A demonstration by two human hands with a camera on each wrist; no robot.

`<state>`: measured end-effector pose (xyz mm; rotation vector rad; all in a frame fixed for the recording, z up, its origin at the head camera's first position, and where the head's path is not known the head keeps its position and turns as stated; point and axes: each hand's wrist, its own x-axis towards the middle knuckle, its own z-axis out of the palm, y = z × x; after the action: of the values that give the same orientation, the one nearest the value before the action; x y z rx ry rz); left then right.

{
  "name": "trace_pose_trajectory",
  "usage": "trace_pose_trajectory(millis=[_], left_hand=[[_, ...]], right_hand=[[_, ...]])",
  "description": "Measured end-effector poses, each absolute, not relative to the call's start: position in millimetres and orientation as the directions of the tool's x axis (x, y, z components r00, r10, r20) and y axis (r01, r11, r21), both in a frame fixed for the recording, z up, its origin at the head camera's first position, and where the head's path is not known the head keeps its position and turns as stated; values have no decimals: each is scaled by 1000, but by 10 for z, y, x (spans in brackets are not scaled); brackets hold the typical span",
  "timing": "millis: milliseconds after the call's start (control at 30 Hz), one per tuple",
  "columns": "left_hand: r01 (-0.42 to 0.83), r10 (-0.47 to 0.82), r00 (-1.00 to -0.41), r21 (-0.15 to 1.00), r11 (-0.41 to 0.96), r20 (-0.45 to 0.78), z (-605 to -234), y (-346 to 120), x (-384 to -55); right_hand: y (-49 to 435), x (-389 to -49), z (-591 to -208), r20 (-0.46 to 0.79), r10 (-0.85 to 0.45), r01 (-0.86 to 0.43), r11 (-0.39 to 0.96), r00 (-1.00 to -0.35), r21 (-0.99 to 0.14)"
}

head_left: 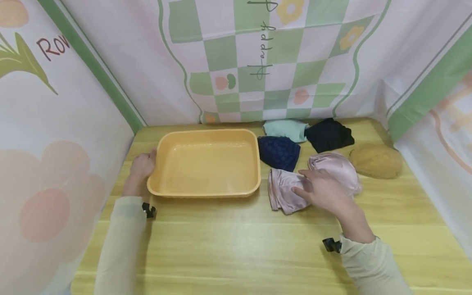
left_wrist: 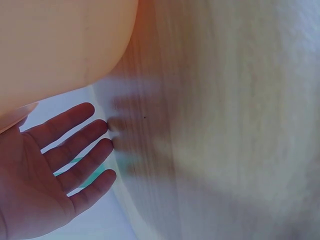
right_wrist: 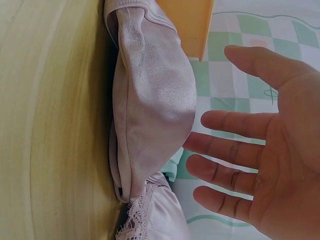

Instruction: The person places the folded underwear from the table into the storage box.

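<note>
My left hand (head_left: 143, 166) is at the left side of a yellow plastic basin (head_left: 203, 194). In the left wrist view its fingers (left_wrist: 75, 145) are straight and spread below the basin's side, with the thumb by the rim. My right hand (head_left: 328, 192) hovers over two folded pink satin garments that look like bras, fingers spread and holding nothing. One pink garment (head_left: 284, 188) lies nearest the basin; the lace-edged one (head_left: 337, 166) lies farther right, partly hidden by the hand. Contact between the right fingertips and the satin is unclear.
Behind the pink pieces lie a navy lace garment (head_left: 279, 152), a mint one (head_left: 285, 129), a black one (head_left: 329, 136) and a mustard one (head_left: 376, 161). They rest on a wooden table (head_left: 236, 246). Patterned cloth (head_left: 273, 61) hangs at the back and sides.
</note>
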<state>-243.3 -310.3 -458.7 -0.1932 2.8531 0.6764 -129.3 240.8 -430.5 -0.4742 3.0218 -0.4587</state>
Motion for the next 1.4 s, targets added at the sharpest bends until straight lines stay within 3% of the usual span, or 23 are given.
trace_pose_trajectory(millis=[900,1400], left_hand=[[-212,-114,-961,408,888,-252,-4605,-3105,-2471],[-211,-115,-962,412,886,-246,-4595,-3092,-2473]], right_hand=[[2386,-1272,-4427,-18,-300,-278,903,-954,-327],[2363,-1259,-4561,-59,-288,-270,939,-956,-214]])
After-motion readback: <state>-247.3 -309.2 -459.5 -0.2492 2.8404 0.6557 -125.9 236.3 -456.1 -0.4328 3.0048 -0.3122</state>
